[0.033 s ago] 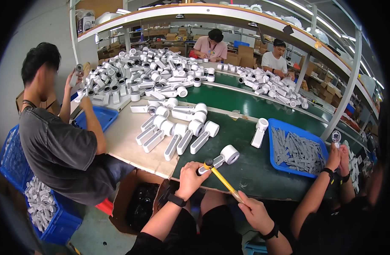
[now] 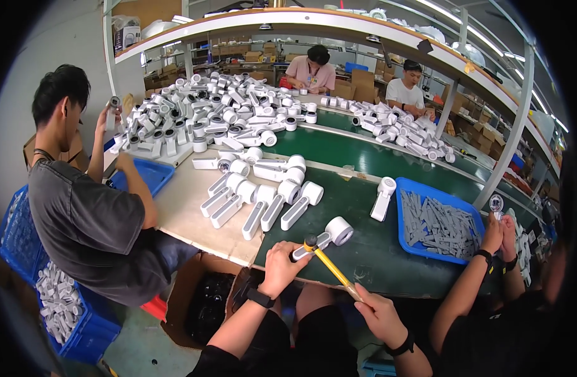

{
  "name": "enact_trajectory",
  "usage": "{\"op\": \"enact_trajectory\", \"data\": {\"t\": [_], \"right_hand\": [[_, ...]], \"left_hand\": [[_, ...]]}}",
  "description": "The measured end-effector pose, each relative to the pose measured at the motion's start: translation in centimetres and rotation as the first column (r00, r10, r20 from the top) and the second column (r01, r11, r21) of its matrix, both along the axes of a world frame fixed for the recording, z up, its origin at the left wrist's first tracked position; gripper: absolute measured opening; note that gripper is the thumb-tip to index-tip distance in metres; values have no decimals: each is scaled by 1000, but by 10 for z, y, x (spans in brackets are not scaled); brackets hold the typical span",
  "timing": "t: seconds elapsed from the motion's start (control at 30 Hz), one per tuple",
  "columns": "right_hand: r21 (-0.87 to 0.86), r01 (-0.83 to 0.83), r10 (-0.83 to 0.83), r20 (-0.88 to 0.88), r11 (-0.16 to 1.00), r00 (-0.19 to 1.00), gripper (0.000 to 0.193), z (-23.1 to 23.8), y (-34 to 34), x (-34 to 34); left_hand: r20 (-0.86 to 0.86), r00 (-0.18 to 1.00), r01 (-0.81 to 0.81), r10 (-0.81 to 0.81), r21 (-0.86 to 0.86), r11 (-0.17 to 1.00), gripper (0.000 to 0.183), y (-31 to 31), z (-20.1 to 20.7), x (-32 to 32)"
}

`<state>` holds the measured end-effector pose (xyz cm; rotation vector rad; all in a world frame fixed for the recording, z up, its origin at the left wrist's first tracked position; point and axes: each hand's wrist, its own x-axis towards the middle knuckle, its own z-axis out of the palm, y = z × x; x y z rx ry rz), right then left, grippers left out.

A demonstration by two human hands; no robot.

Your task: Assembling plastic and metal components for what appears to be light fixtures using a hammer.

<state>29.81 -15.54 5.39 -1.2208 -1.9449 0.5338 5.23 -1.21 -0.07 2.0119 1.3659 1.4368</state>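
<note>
My left hand (image 2: pixel 282 267) is closed around the grey-and-white handle of a white handheld device (image 2: pixel 338 232), whose drum-shaped head rests on the green table and faces right. My right hand (image 2: pixel 380 314) grips a hammer (image 2: pixel 336 271) by the end of its yellow handle. The hammer's black head is at the device's handle, right beside my left fingers; whether the two touch I cannot tell. Ahead and to the left, several similar devices (image 2: pixel 256 210) lie in rows with their handles toward me. One more device (image 2: pixel 383 199) lies alone to the right.
A blue tray (image 2: pixel 400 217) of grey strips stands right, near a co-worker's hands (image 2: pixel 500 235). At left, another person (image 2: pixel 87 195) works beside a large device pile (image 2: pixel 194 113) and a blue tray (image 2: pixel 166 168). A cardboard box (image 2: pixel 178 308) sits below the table edge. A shelf (image 2: pixel 301 17) spans overhead.
The person at the left has lowered one hand slightly toward the blue tray. My hands, the hammer and the device stay nearly where they were.
</note>
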Motion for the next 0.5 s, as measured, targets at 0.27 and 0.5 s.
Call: {"op": "enact_trajectory", "data": {"t": [0.27,0.5], "right_hand": [[38,146,-146,10,989,989,47,-3,16,18],[50,141,-137,-79,989,987,45,-13,11,15]], "left_hand": [[-152,987,-61,53,-50,997,26,-3,11,-1],[-297,952,-39,72,115,993,34,15,33,35]]}}
